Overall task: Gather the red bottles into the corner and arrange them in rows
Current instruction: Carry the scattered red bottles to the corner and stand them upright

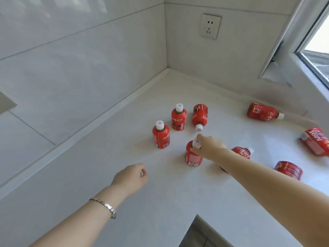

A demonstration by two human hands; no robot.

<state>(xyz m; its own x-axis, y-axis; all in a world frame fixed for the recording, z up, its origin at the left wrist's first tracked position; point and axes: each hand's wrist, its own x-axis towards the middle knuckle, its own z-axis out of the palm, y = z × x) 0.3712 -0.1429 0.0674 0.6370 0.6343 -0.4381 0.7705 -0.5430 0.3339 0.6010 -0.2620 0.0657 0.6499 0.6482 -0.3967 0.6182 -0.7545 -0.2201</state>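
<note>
A white counter runs into a tiled corner with a wall socket above it and a window frame to the right. The corner itself holds nothing; the red bottles are spread across the middle and right of the counter, well short of where the task wants them.

The right hand reaches over an upright bottle, its fingertips closed around the white cap and neck — a top pinch, probably chosen because the cap is the easiest part to lift or steer by while the body stays vertical. Just beyond those fingertips lies a toppled bottle, its cap pointing back toward the hand. Farther past the fingertips and to their left stand two upright bottles, close together but not touching, the likely start of a row. Behind the wrist, partly hidden by the forearm, another bottle lies on its side.

The left hand hovers above bare counter, fingers curled loosely into the palm and holding nothing, a bracelet on its wrist — it seems merely to be waiting. Three more bottles lie tipped over well to the right of both hands, so most of the gathering looks undone.
</note>
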